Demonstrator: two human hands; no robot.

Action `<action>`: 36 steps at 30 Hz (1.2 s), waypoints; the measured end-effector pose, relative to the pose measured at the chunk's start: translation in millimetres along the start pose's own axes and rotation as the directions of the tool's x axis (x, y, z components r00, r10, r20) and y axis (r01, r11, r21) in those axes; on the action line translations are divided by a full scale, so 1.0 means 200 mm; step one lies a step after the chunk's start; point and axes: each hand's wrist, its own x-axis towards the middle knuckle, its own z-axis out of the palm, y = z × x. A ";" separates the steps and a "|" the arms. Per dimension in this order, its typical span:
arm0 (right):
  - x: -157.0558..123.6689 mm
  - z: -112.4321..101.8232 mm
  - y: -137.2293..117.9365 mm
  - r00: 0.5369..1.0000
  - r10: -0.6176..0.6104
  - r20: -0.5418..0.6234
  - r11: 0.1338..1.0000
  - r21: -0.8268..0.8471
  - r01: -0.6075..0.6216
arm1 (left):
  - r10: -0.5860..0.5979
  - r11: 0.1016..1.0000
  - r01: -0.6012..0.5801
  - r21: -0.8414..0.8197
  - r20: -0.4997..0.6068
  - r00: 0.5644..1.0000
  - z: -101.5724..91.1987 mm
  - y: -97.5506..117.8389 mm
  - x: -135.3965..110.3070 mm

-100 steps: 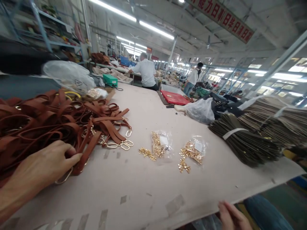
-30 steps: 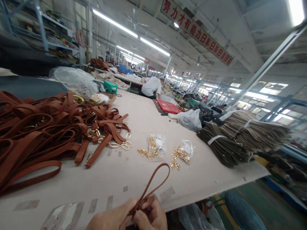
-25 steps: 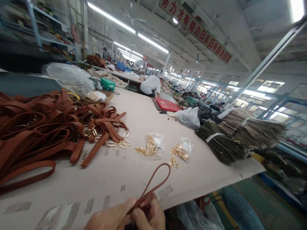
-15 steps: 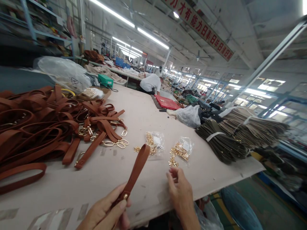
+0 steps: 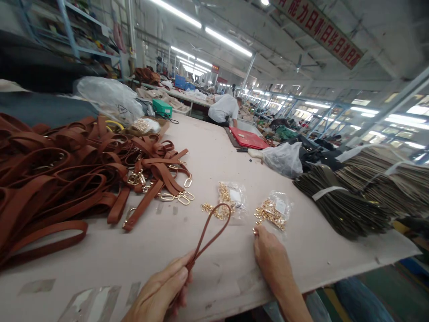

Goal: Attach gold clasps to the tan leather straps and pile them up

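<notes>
My left hand [image 5: 167, 286] is closed round the joined lower end of a brown leather strap loop [image 5: 216, 235]. The loop points up and away from me, above the table, seen nearly edge-on. To its right, my right hand [image 5: 273, 255] lies low on the table with its fingers drawn together. Its fingertips touch small gold-coloured metal fittings [image 5: 258, 220] spilled from the mouth of a clear plastic bag [image 5: 283, 202]. What the fingertips pinch is too small to make out. Behind the loop lies a second clear bag [image 5: 239, 190] with loose gold-coloured fittings [image 5: 208, 207] beside it.
A big heap of brown straps [image 5: 67, 174] with gold-coloured clasps and rings [image 5: 183, 197] covers the left of the table. Banded stacks of dark sheets [image 5: 338, 201] lie at the right. Farther back are a red folder-like item [image 5: 248, 137], a green box [image 5: 162, 108] and a bending person [image 5: 224, 109].
My right hand has reached forward onto the spilled fittings and its fingers have drawn together. The strap loop in my left hand has turned edge-on. The whole view has shifted to the left.
</notes>
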 end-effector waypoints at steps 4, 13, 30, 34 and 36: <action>0.02 -0.01 0.04 1.000 0.021 -0.022 0.997 0.075 -0.019 | -0.029 0.998 0.030 -0.060 0.017 0.999 0.02 0.01 0.00; -0.20 -0.18 -0.33 0.950 0.308 0.056 0.532 0.818 -0.220 | 0.056 0.994 -0.042 -0.105 0.130 0.990 0.06 0.02 0.01; -0.35 -0.23 -0.76 0.914 0.010 -0.405 0.647 0.700 0.303 | 0.403 0.843 -0.408 0.351 0.091 0.911 0.10 0.03 -0.10; -0.36 -0.26 -0.76 0.923 0.018 -0.384 0.656 0.701 0.279 | 0.430 0.820 -0.448 0.356 0.134 0.893 0.08 0.02 -0.12; -0.38 -0.25 -0.77 0.931 0.084 -0.355 0.637 0.738 0.224 | 0.447 0.809 -0.472 0.351 0.156 0.881 0.08 0.02 -0.13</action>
